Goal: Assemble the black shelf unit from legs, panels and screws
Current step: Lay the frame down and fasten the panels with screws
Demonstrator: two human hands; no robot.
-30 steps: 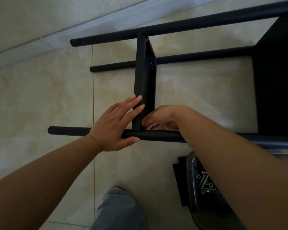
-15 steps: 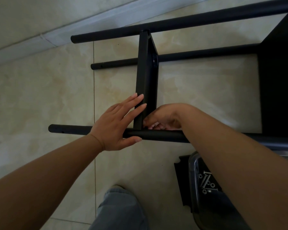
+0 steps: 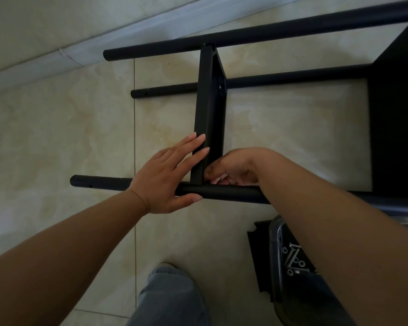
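Observation:
The black shelf unit lies on its side on the tiled floor. A narrow black panel (image 3: 210, 102) stands edge-on between the far leg (image 3: 269, 31) and the near leg (image 3: 99, 182). My left hand (image 3: 167, 177) presses straight fingers against the panel's left face, and its thumb lies along the near leg. Curled in behind that leg, my right hand (image 3: 238, 168) has its fingertips at the panel's lower right corner. What they pinch is hidden. A third leg (image 3: 292, 77) runs lower down, behind the panel.
A wide black panel (image 3: 396, 114) is fixed to the legs at the right. A clear container (image 3: 275, 255) with several silver screws (image 3: 292, 257) sits on a loose black panel (image 3: 257, 255) under my right forearm. My jeans leg (image 3: 170, 297) is at the bottom centre. A skirting board (image 3: 57, 60) runs along the upper left.

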